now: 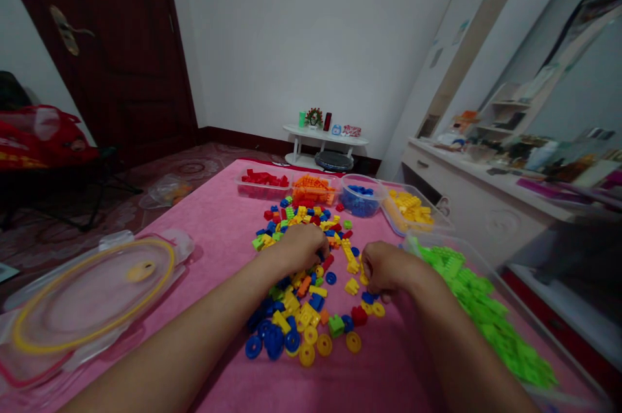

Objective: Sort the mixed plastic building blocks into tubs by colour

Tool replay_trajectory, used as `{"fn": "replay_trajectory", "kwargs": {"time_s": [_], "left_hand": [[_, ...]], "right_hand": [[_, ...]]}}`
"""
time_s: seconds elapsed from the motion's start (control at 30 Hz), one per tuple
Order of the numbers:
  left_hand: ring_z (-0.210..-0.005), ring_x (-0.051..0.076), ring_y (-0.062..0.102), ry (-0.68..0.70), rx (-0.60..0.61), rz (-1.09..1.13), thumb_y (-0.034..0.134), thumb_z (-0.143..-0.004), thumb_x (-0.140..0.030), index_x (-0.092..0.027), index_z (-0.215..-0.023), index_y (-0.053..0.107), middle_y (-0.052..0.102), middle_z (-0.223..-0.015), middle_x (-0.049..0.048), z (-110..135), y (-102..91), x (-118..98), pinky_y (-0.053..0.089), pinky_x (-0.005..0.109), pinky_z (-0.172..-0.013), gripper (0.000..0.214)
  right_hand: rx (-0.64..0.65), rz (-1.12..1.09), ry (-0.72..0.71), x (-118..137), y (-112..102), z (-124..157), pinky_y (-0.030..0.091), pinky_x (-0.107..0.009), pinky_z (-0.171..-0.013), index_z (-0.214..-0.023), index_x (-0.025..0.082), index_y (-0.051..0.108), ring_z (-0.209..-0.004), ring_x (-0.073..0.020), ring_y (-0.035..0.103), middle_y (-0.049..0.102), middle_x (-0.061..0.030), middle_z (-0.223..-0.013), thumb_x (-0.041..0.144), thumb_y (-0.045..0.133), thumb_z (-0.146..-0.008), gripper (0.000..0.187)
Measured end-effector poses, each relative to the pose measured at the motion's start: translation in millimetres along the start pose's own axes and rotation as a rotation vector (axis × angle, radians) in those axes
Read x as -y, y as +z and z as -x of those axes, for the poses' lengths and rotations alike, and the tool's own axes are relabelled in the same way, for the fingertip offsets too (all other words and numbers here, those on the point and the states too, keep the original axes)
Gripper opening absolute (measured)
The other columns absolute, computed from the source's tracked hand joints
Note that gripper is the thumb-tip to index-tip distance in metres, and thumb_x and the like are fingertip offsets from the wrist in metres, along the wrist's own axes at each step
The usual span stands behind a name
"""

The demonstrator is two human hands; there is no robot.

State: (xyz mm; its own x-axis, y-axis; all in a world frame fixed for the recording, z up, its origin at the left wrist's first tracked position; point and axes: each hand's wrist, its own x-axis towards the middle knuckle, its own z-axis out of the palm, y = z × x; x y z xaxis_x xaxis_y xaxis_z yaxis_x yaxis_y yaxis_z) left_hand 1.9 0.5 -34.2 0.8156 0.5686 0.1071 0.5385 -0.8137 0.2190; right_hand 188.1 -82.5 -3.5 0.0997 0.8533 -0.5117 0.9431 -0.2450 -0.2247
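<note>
A heap of small plastic building blocks (311, 270) in red, blue, yellow, orange and green lies on a pink cloth (218, 225). My left hand (302, 246) rests on the middle of the heap, fingers curled down into the blocks. Just to the right of the pile, my right hand (383, 268) is closed in a loose fist over yellow pieces. What either hand holds is hidden by the fingers. Blue and yellow rings (311, 342) lie at the near edge of the heap.
Clear tubs stand behind the heap: red blocks (260, 183), orange (313, 189), blue (360, 198), yellow (413, 207). A long tub of green blocks (481, 309) runs along the right. Clear lids with a yellow ring (92, 296) lie left. A dresser (486, 205) stands right.
</note>
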Motion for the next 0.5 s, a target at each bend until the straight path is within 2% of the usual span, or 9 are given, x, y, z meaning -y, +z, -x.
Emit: {"fn": "replay_trajectory", "kwargs": {"time_s": [0.07, 0.13, 0.2, 0.27, 0.33, 0.4, 0.5], "left_hand": [[-0.081, 0.021, 0.063, -0.023, -0.023, 0.019, 0.065, -0.063, -0.019, -0.028, -0.084, 0.075, 0.072, -0.083, 0.0027, -1.0, 0.8, 1.6, 0.042, 0.026, -0.064, 0.024], [-0.074, 0.020, 0.062, -0.058, -0.052, 0.128, 0.065, -0.063, -0.021, -0.025, -0.083, 0.075, 0.072, -0.078, 0.0024, -2.1, -2.5, 6.0, 0.041, 0.025, -0.061, 0.022], [-0.066, 0.016, 0.060, -0.089, -0.100, 0.315, 0.065, -0.065, -0.024, -0.021, -0.085, 0.075, 0.070, -0.074, 0.0024, -2.4, -10.7, 11.8, 0.041, 0.023, -0.057, 0.023], [-0.062, 0.014, 0.058, -0.095, -0.164, 0.523, 0.065, -0.067, -0.026, -0.015, -0.089, 0.074, 0.069, -0.072, 0.0030, -1.2, -22.7, 16.2, 0.041, 0.022, -0.055, 0.026], [-0.060, 0.012, 0.057, -0.091, -0.212, 0.686, 0.065, -0.069, -0.027, -0.011, -0.091, 0.072, 0.069, -0.071, 0.0038, 1.3, -35.4, 17.1, 0.042, 0.021, -0.055, 0.029], [-0.060, 0.011, 0.057, -0.085, -0.214, 0.772, 0.064, -0.069, -0.024, -0.009, -0.091, 0.071, 0.069, -0.070, 0.0041, 4.3, -45.1, 14.9, 0.043, 0.020, -0.056, 0.028], [-0.063, 0.012, 0.059, -0.039, -0.173, 0.770, 0.064, -0.069, -0.020, -0.010, -0.090, 0.072, 0.070, -0.073, 0.0044, 7.9, -51.0, 9.7, 0.045, 0.020, -0.058, 0.025]], "right_hand": [[-0.141, 0.119, -0.099, 2.6, -2.7, -0.3, 0.038, -0.022, -0.047, -0.056, 0.017, 0.057, -0.050, -0.0145, 0.056, 0.061, -0.0021, -0.052, 0.005, 0.058, -0.051, 0.013], [-0.351, 0.112, -0.229, 5.9, -5.7, -3.1, 0.036, -0.022, -0.049, -0.060, 0.017, 0.061, -0.056, -0.0138, 0.057, 0.064, -0.0028, -0.061, 0.009, 0.059, -0.054, 0.010], [-0.509, -0.061, -0.335, 11.7, -6.2, -8.4, 0.037, -0.021, -0.050, -0.066, 0.017, 0.064, -0.058, -0.0128, 0.057, 0.064, -0.0026, -0.064, 0.014, 0.056, -0.060, 0.010], [-0.556, -0.390, -0.395, 20.7, -2.4, -14.7, 0.040, -0.021, -0.049, -0.071, 0.017, 0.063, -0.053, -0.0122, 0.057, 0.062, -0.0018, -0.060, 0.019, 0.054, -0.066, 0.010], [-0.504, -0.788, -0.388, 31.8, 5.4, -19.7, 0.043, -0.021, -0.045, -0.075, 0.017, 0.060, -0.046, -0.0121, 0.056, 0.060, 0.0000, -0.056, 0.025, 0.056, -0.069, 0.011], [-0.383, -1.185, -0.367, 42.7, 14.9, -22.1, 0.046, -0.022, -0.043, -0.079, 0.017, 0.057, -0.043, -0.0109, 0.055, 0.059, 0.0015, -0.055, 0.028, 0.058, -0.070, 0.014], [-0.042, -1.647, -0.394, 55.1, 26.1, -21.4, 0.048, -0.020, -0.042, -0.085, 0.017, 0.055, -0.046, -0.0097, 0.056, 0.061, 0.0003, -0.062, 0.033, 0.056, -0.075, 0.019]]}}
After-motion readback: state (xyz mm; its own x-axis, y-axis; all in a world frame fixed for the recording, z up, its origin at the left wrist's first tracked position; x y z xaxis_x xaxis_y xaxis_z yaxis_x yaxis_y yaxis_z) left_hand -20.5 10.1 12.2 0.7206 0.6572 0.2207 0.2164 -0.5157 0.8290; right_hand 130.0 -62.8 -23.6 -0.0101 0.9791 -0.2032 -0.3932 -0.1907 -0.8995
